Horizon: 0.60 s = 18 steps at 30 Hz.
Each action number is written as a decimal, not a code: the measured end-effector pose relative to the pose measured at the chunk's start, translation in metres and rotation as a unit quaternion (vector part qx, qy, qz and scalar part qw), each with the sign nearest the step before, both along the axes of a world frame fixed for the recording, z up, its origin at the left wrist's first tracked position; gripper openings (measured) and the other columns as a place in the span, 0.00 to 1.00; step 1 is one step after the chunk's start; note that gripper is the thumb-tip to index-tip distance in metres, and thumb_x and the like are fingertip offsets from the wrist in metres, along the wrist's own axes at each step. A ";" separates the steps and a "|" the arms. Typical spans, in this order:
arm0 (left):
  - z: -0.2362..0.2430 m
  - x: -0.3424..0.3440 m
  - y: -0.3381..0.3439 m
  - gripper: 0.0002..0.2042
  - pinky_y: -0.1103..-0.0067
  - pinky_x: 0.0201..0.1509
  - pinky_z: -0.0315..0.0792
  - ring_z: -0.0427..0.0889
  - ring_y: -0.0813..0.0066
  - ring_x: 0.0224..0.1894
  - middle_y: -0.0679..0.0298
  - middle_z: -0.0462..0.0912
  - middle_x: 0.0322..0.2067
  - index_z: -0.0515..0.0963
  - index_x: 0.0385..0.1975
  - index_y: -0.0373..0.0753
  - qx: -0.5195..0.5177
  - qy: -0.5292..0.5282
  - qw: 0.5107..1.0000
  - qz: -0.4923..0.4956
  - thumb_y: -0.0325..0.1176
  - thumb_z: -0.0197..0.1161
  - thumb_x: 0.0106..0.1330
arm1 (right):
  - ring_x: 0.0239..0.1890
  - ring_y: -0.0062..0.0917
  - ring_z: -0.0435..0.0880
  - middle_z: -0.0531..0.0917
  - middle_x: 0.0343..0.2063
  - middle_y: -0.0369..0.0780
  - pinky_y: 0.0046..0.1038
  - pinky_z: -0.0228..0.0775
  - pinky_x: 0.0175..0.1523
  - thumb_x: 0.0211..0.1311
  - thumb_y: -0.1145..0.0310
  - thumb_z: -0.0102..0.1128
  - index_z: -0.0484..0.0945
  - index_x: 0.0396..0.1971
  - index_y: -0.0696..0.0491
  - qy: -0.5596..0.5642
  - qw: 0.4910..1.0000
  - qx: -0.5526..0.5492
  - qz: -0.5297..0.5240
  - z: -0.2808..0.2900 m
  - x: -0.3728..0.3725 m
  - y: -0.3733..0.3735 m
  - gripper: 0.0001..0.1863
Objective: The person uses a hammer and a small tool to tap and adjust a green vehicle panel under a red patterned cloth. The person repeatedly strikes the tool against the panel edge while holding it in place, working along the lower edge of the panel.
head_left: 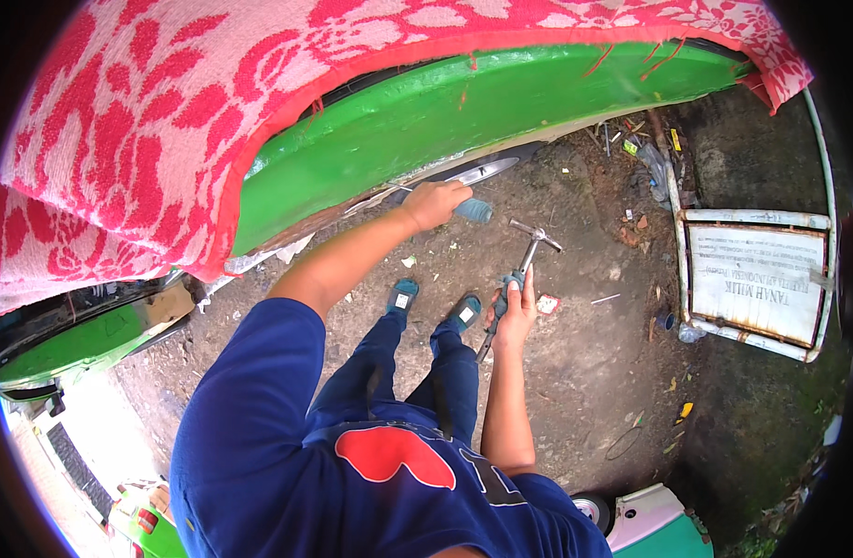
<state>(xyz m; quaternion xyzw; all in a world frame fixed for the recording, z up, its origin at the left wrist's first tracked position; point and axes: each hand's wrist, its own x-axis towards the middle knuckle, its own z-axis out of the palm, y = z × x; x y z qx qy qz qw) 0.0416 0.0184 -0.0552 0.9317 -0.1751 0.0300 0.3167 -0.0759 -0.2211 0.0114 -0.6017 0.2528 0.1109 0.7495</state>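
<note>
My left hand (pixel 436 205) is closed, its arm stretched toward the lower edge of a green vehicle body (pixel 398 139). From the fist's right side sticks a thick blue-grey handle (pixel 474 210). A thin metal shaft (pixel 401 188) shows on its other side and points at that lower edge, like a screwdriver; my fingers hide the middle. My right hand (pixel 514 314) grips a hammer (pixel 536 235) by its dark handle, thumb along the grip. The hammer's metal head is raised in front of my feet, apart from the body. A curved silver piece (pixel 482 171) sits under the body's edge.
A red-and-pink floral blanket (pixel 147 121) drapes over the green body. At right stands a rusty white-framed sign (pixel 759 279). Litter (pixel 645 158) lies on the dirt ground by its post. Another green panel (pixel 82 344) is at left; a white-and-green vehicle part (pixel 654 521) lies behind me.
</note>
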 end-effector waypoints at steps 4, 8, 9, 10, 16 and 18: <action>-0.002 0.001 0.000 0.14 0.62 0.38 0.79 0.84 0.53 0.40 0.61 0.81 0.38 0.75 0.39 0.45 0.002 -0.008 1.000 -0.007 0.23 0.62 0.52 | 0.12 0.19 0.71 0.76 0.22 0.37 0.22 0.62 0.14 0.74 0.66 0.52 0.57 0.74 0.41 0.008 1.000 0.003 0.003 0.005 0.001 -0.009 0.31; -0.002 -0.001 0.004 0.15 0.62 0.40 0.77 0.83 0.53 0.40 0.60 0.80 0.37 0.75 0.39 0.44 -0.012 -0.020 1.000 -0.009 0.22 0.62 0.50 | 0.14 0.15 0.70 0.77 0.24 0.35 0.21 0.63 0.15 0.75 0.67 0.52 0.57 0.75 0.42 -0.026 0.999 -0.012 -0.024 0.014 -0.001 0.004 0.31; -0.001 0.000 0.006 0.15 0.62 0.40 0.77 0.83 0.53 0.40 0.60 0.80 0.37 0.75 0.39 0.44 -0.012 -0.027 1.000 -0.010 0.22 0.62 0.50 | 0.15 0.14 0.70 0.77 0.25 0.34 0.20 0.63 0.15 0.75 0.67 0.52 0.58 0.74 0.43 -0.038 0.998 -0.020 -0.035 0.015 -0.002 0.011 0.30; -0.001 0.000 0.003 0.15 0.62 0.39 0.77 0.83 0.53 0.40 0.60 0.80 0.37 0.75 0.39 0.44 -0.016 -0.034 0.999 -0.014 0.22 0.62 0.50 | 0.17 0.13 0.70 0.76 0.26 0.32 0.20 0.64 0.16 0.74 0.68 0.53 0.59 0.74 0.41 -0.025 0.998 -0.039 0.032 0.011 -0.005 0.018 0.30; 0.000 0.003 0.009 0.15 0.61 0.39 0.76 0.82 0.51 0.39 0.58 0.79 0.35 0.75 0.38 0.42 -0.032 -0.030 0.999 -0.001 0.21 0.62 0.49 | 0.15 0.12 0.68 0.75 0.24 0.31 0.19 0.63 0.16 0.75 0.69 0.52 0.61 0.73 0.44 -0.054 0.997 0.008 -0.046 0.017 -0.007 0.016 0.29; -0.005 0.001 0.016 0.14 0.61 0.39 0.76 0.82 0.50 0.39 0.58 0.79 0.36 0.75 0.37 0.42 -0.057 -0.026 0.997 0.033 0.21 0.62 0.50 | 0.15 0.13 0.69 0.76 0.24 0.32 0.19 0.63 0.16 0.75 0.69 0.52 0.60 0.74 0.44 -0.013 0.996 -0.023 0.087 0.007 -0.008 0.028 0.30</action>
